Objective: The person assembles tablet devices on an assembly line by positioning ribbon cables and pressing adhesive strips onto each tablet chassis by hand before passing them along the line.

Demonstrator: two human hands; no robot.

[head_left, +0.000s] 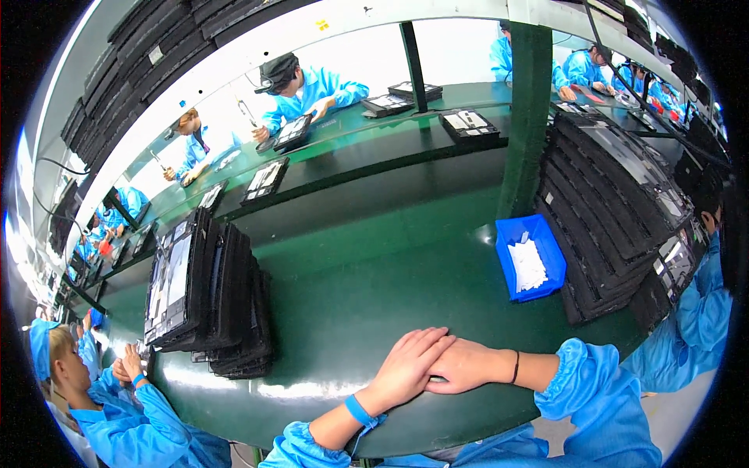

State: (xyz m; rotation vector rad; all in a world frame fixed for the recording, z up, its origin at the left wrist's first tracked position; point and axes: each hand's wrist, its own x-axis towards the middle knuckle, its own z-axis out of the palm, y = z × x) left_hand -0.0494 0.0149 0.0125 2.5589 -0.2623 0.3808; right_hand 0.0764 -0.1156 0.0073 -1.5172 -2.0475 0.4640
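Observation:
My left hand [405,363], with a blue wrist strap [360,411], lies open over my right hand [470,364]. Its fingers stretch flat across the other hand's back. My right hand rests at the near edge of the green table [367,296], a dark band on its wrist. Most of its fingers are covered by the left; the part that shows looks flat and extended. Neither hand has anything visible in it. Closest to my right hand is a blue plastic bin [505,269] with white paper pieces [528,266] inside.
On the left a stack of black trays [234,288] carries flat electronic parts; a taller stack of trays [605,210] rises at the right. A green post [524,125] stands behind the bin. Co-workers in blue sit to the left [133,421], right [694,320] and across [316,86].

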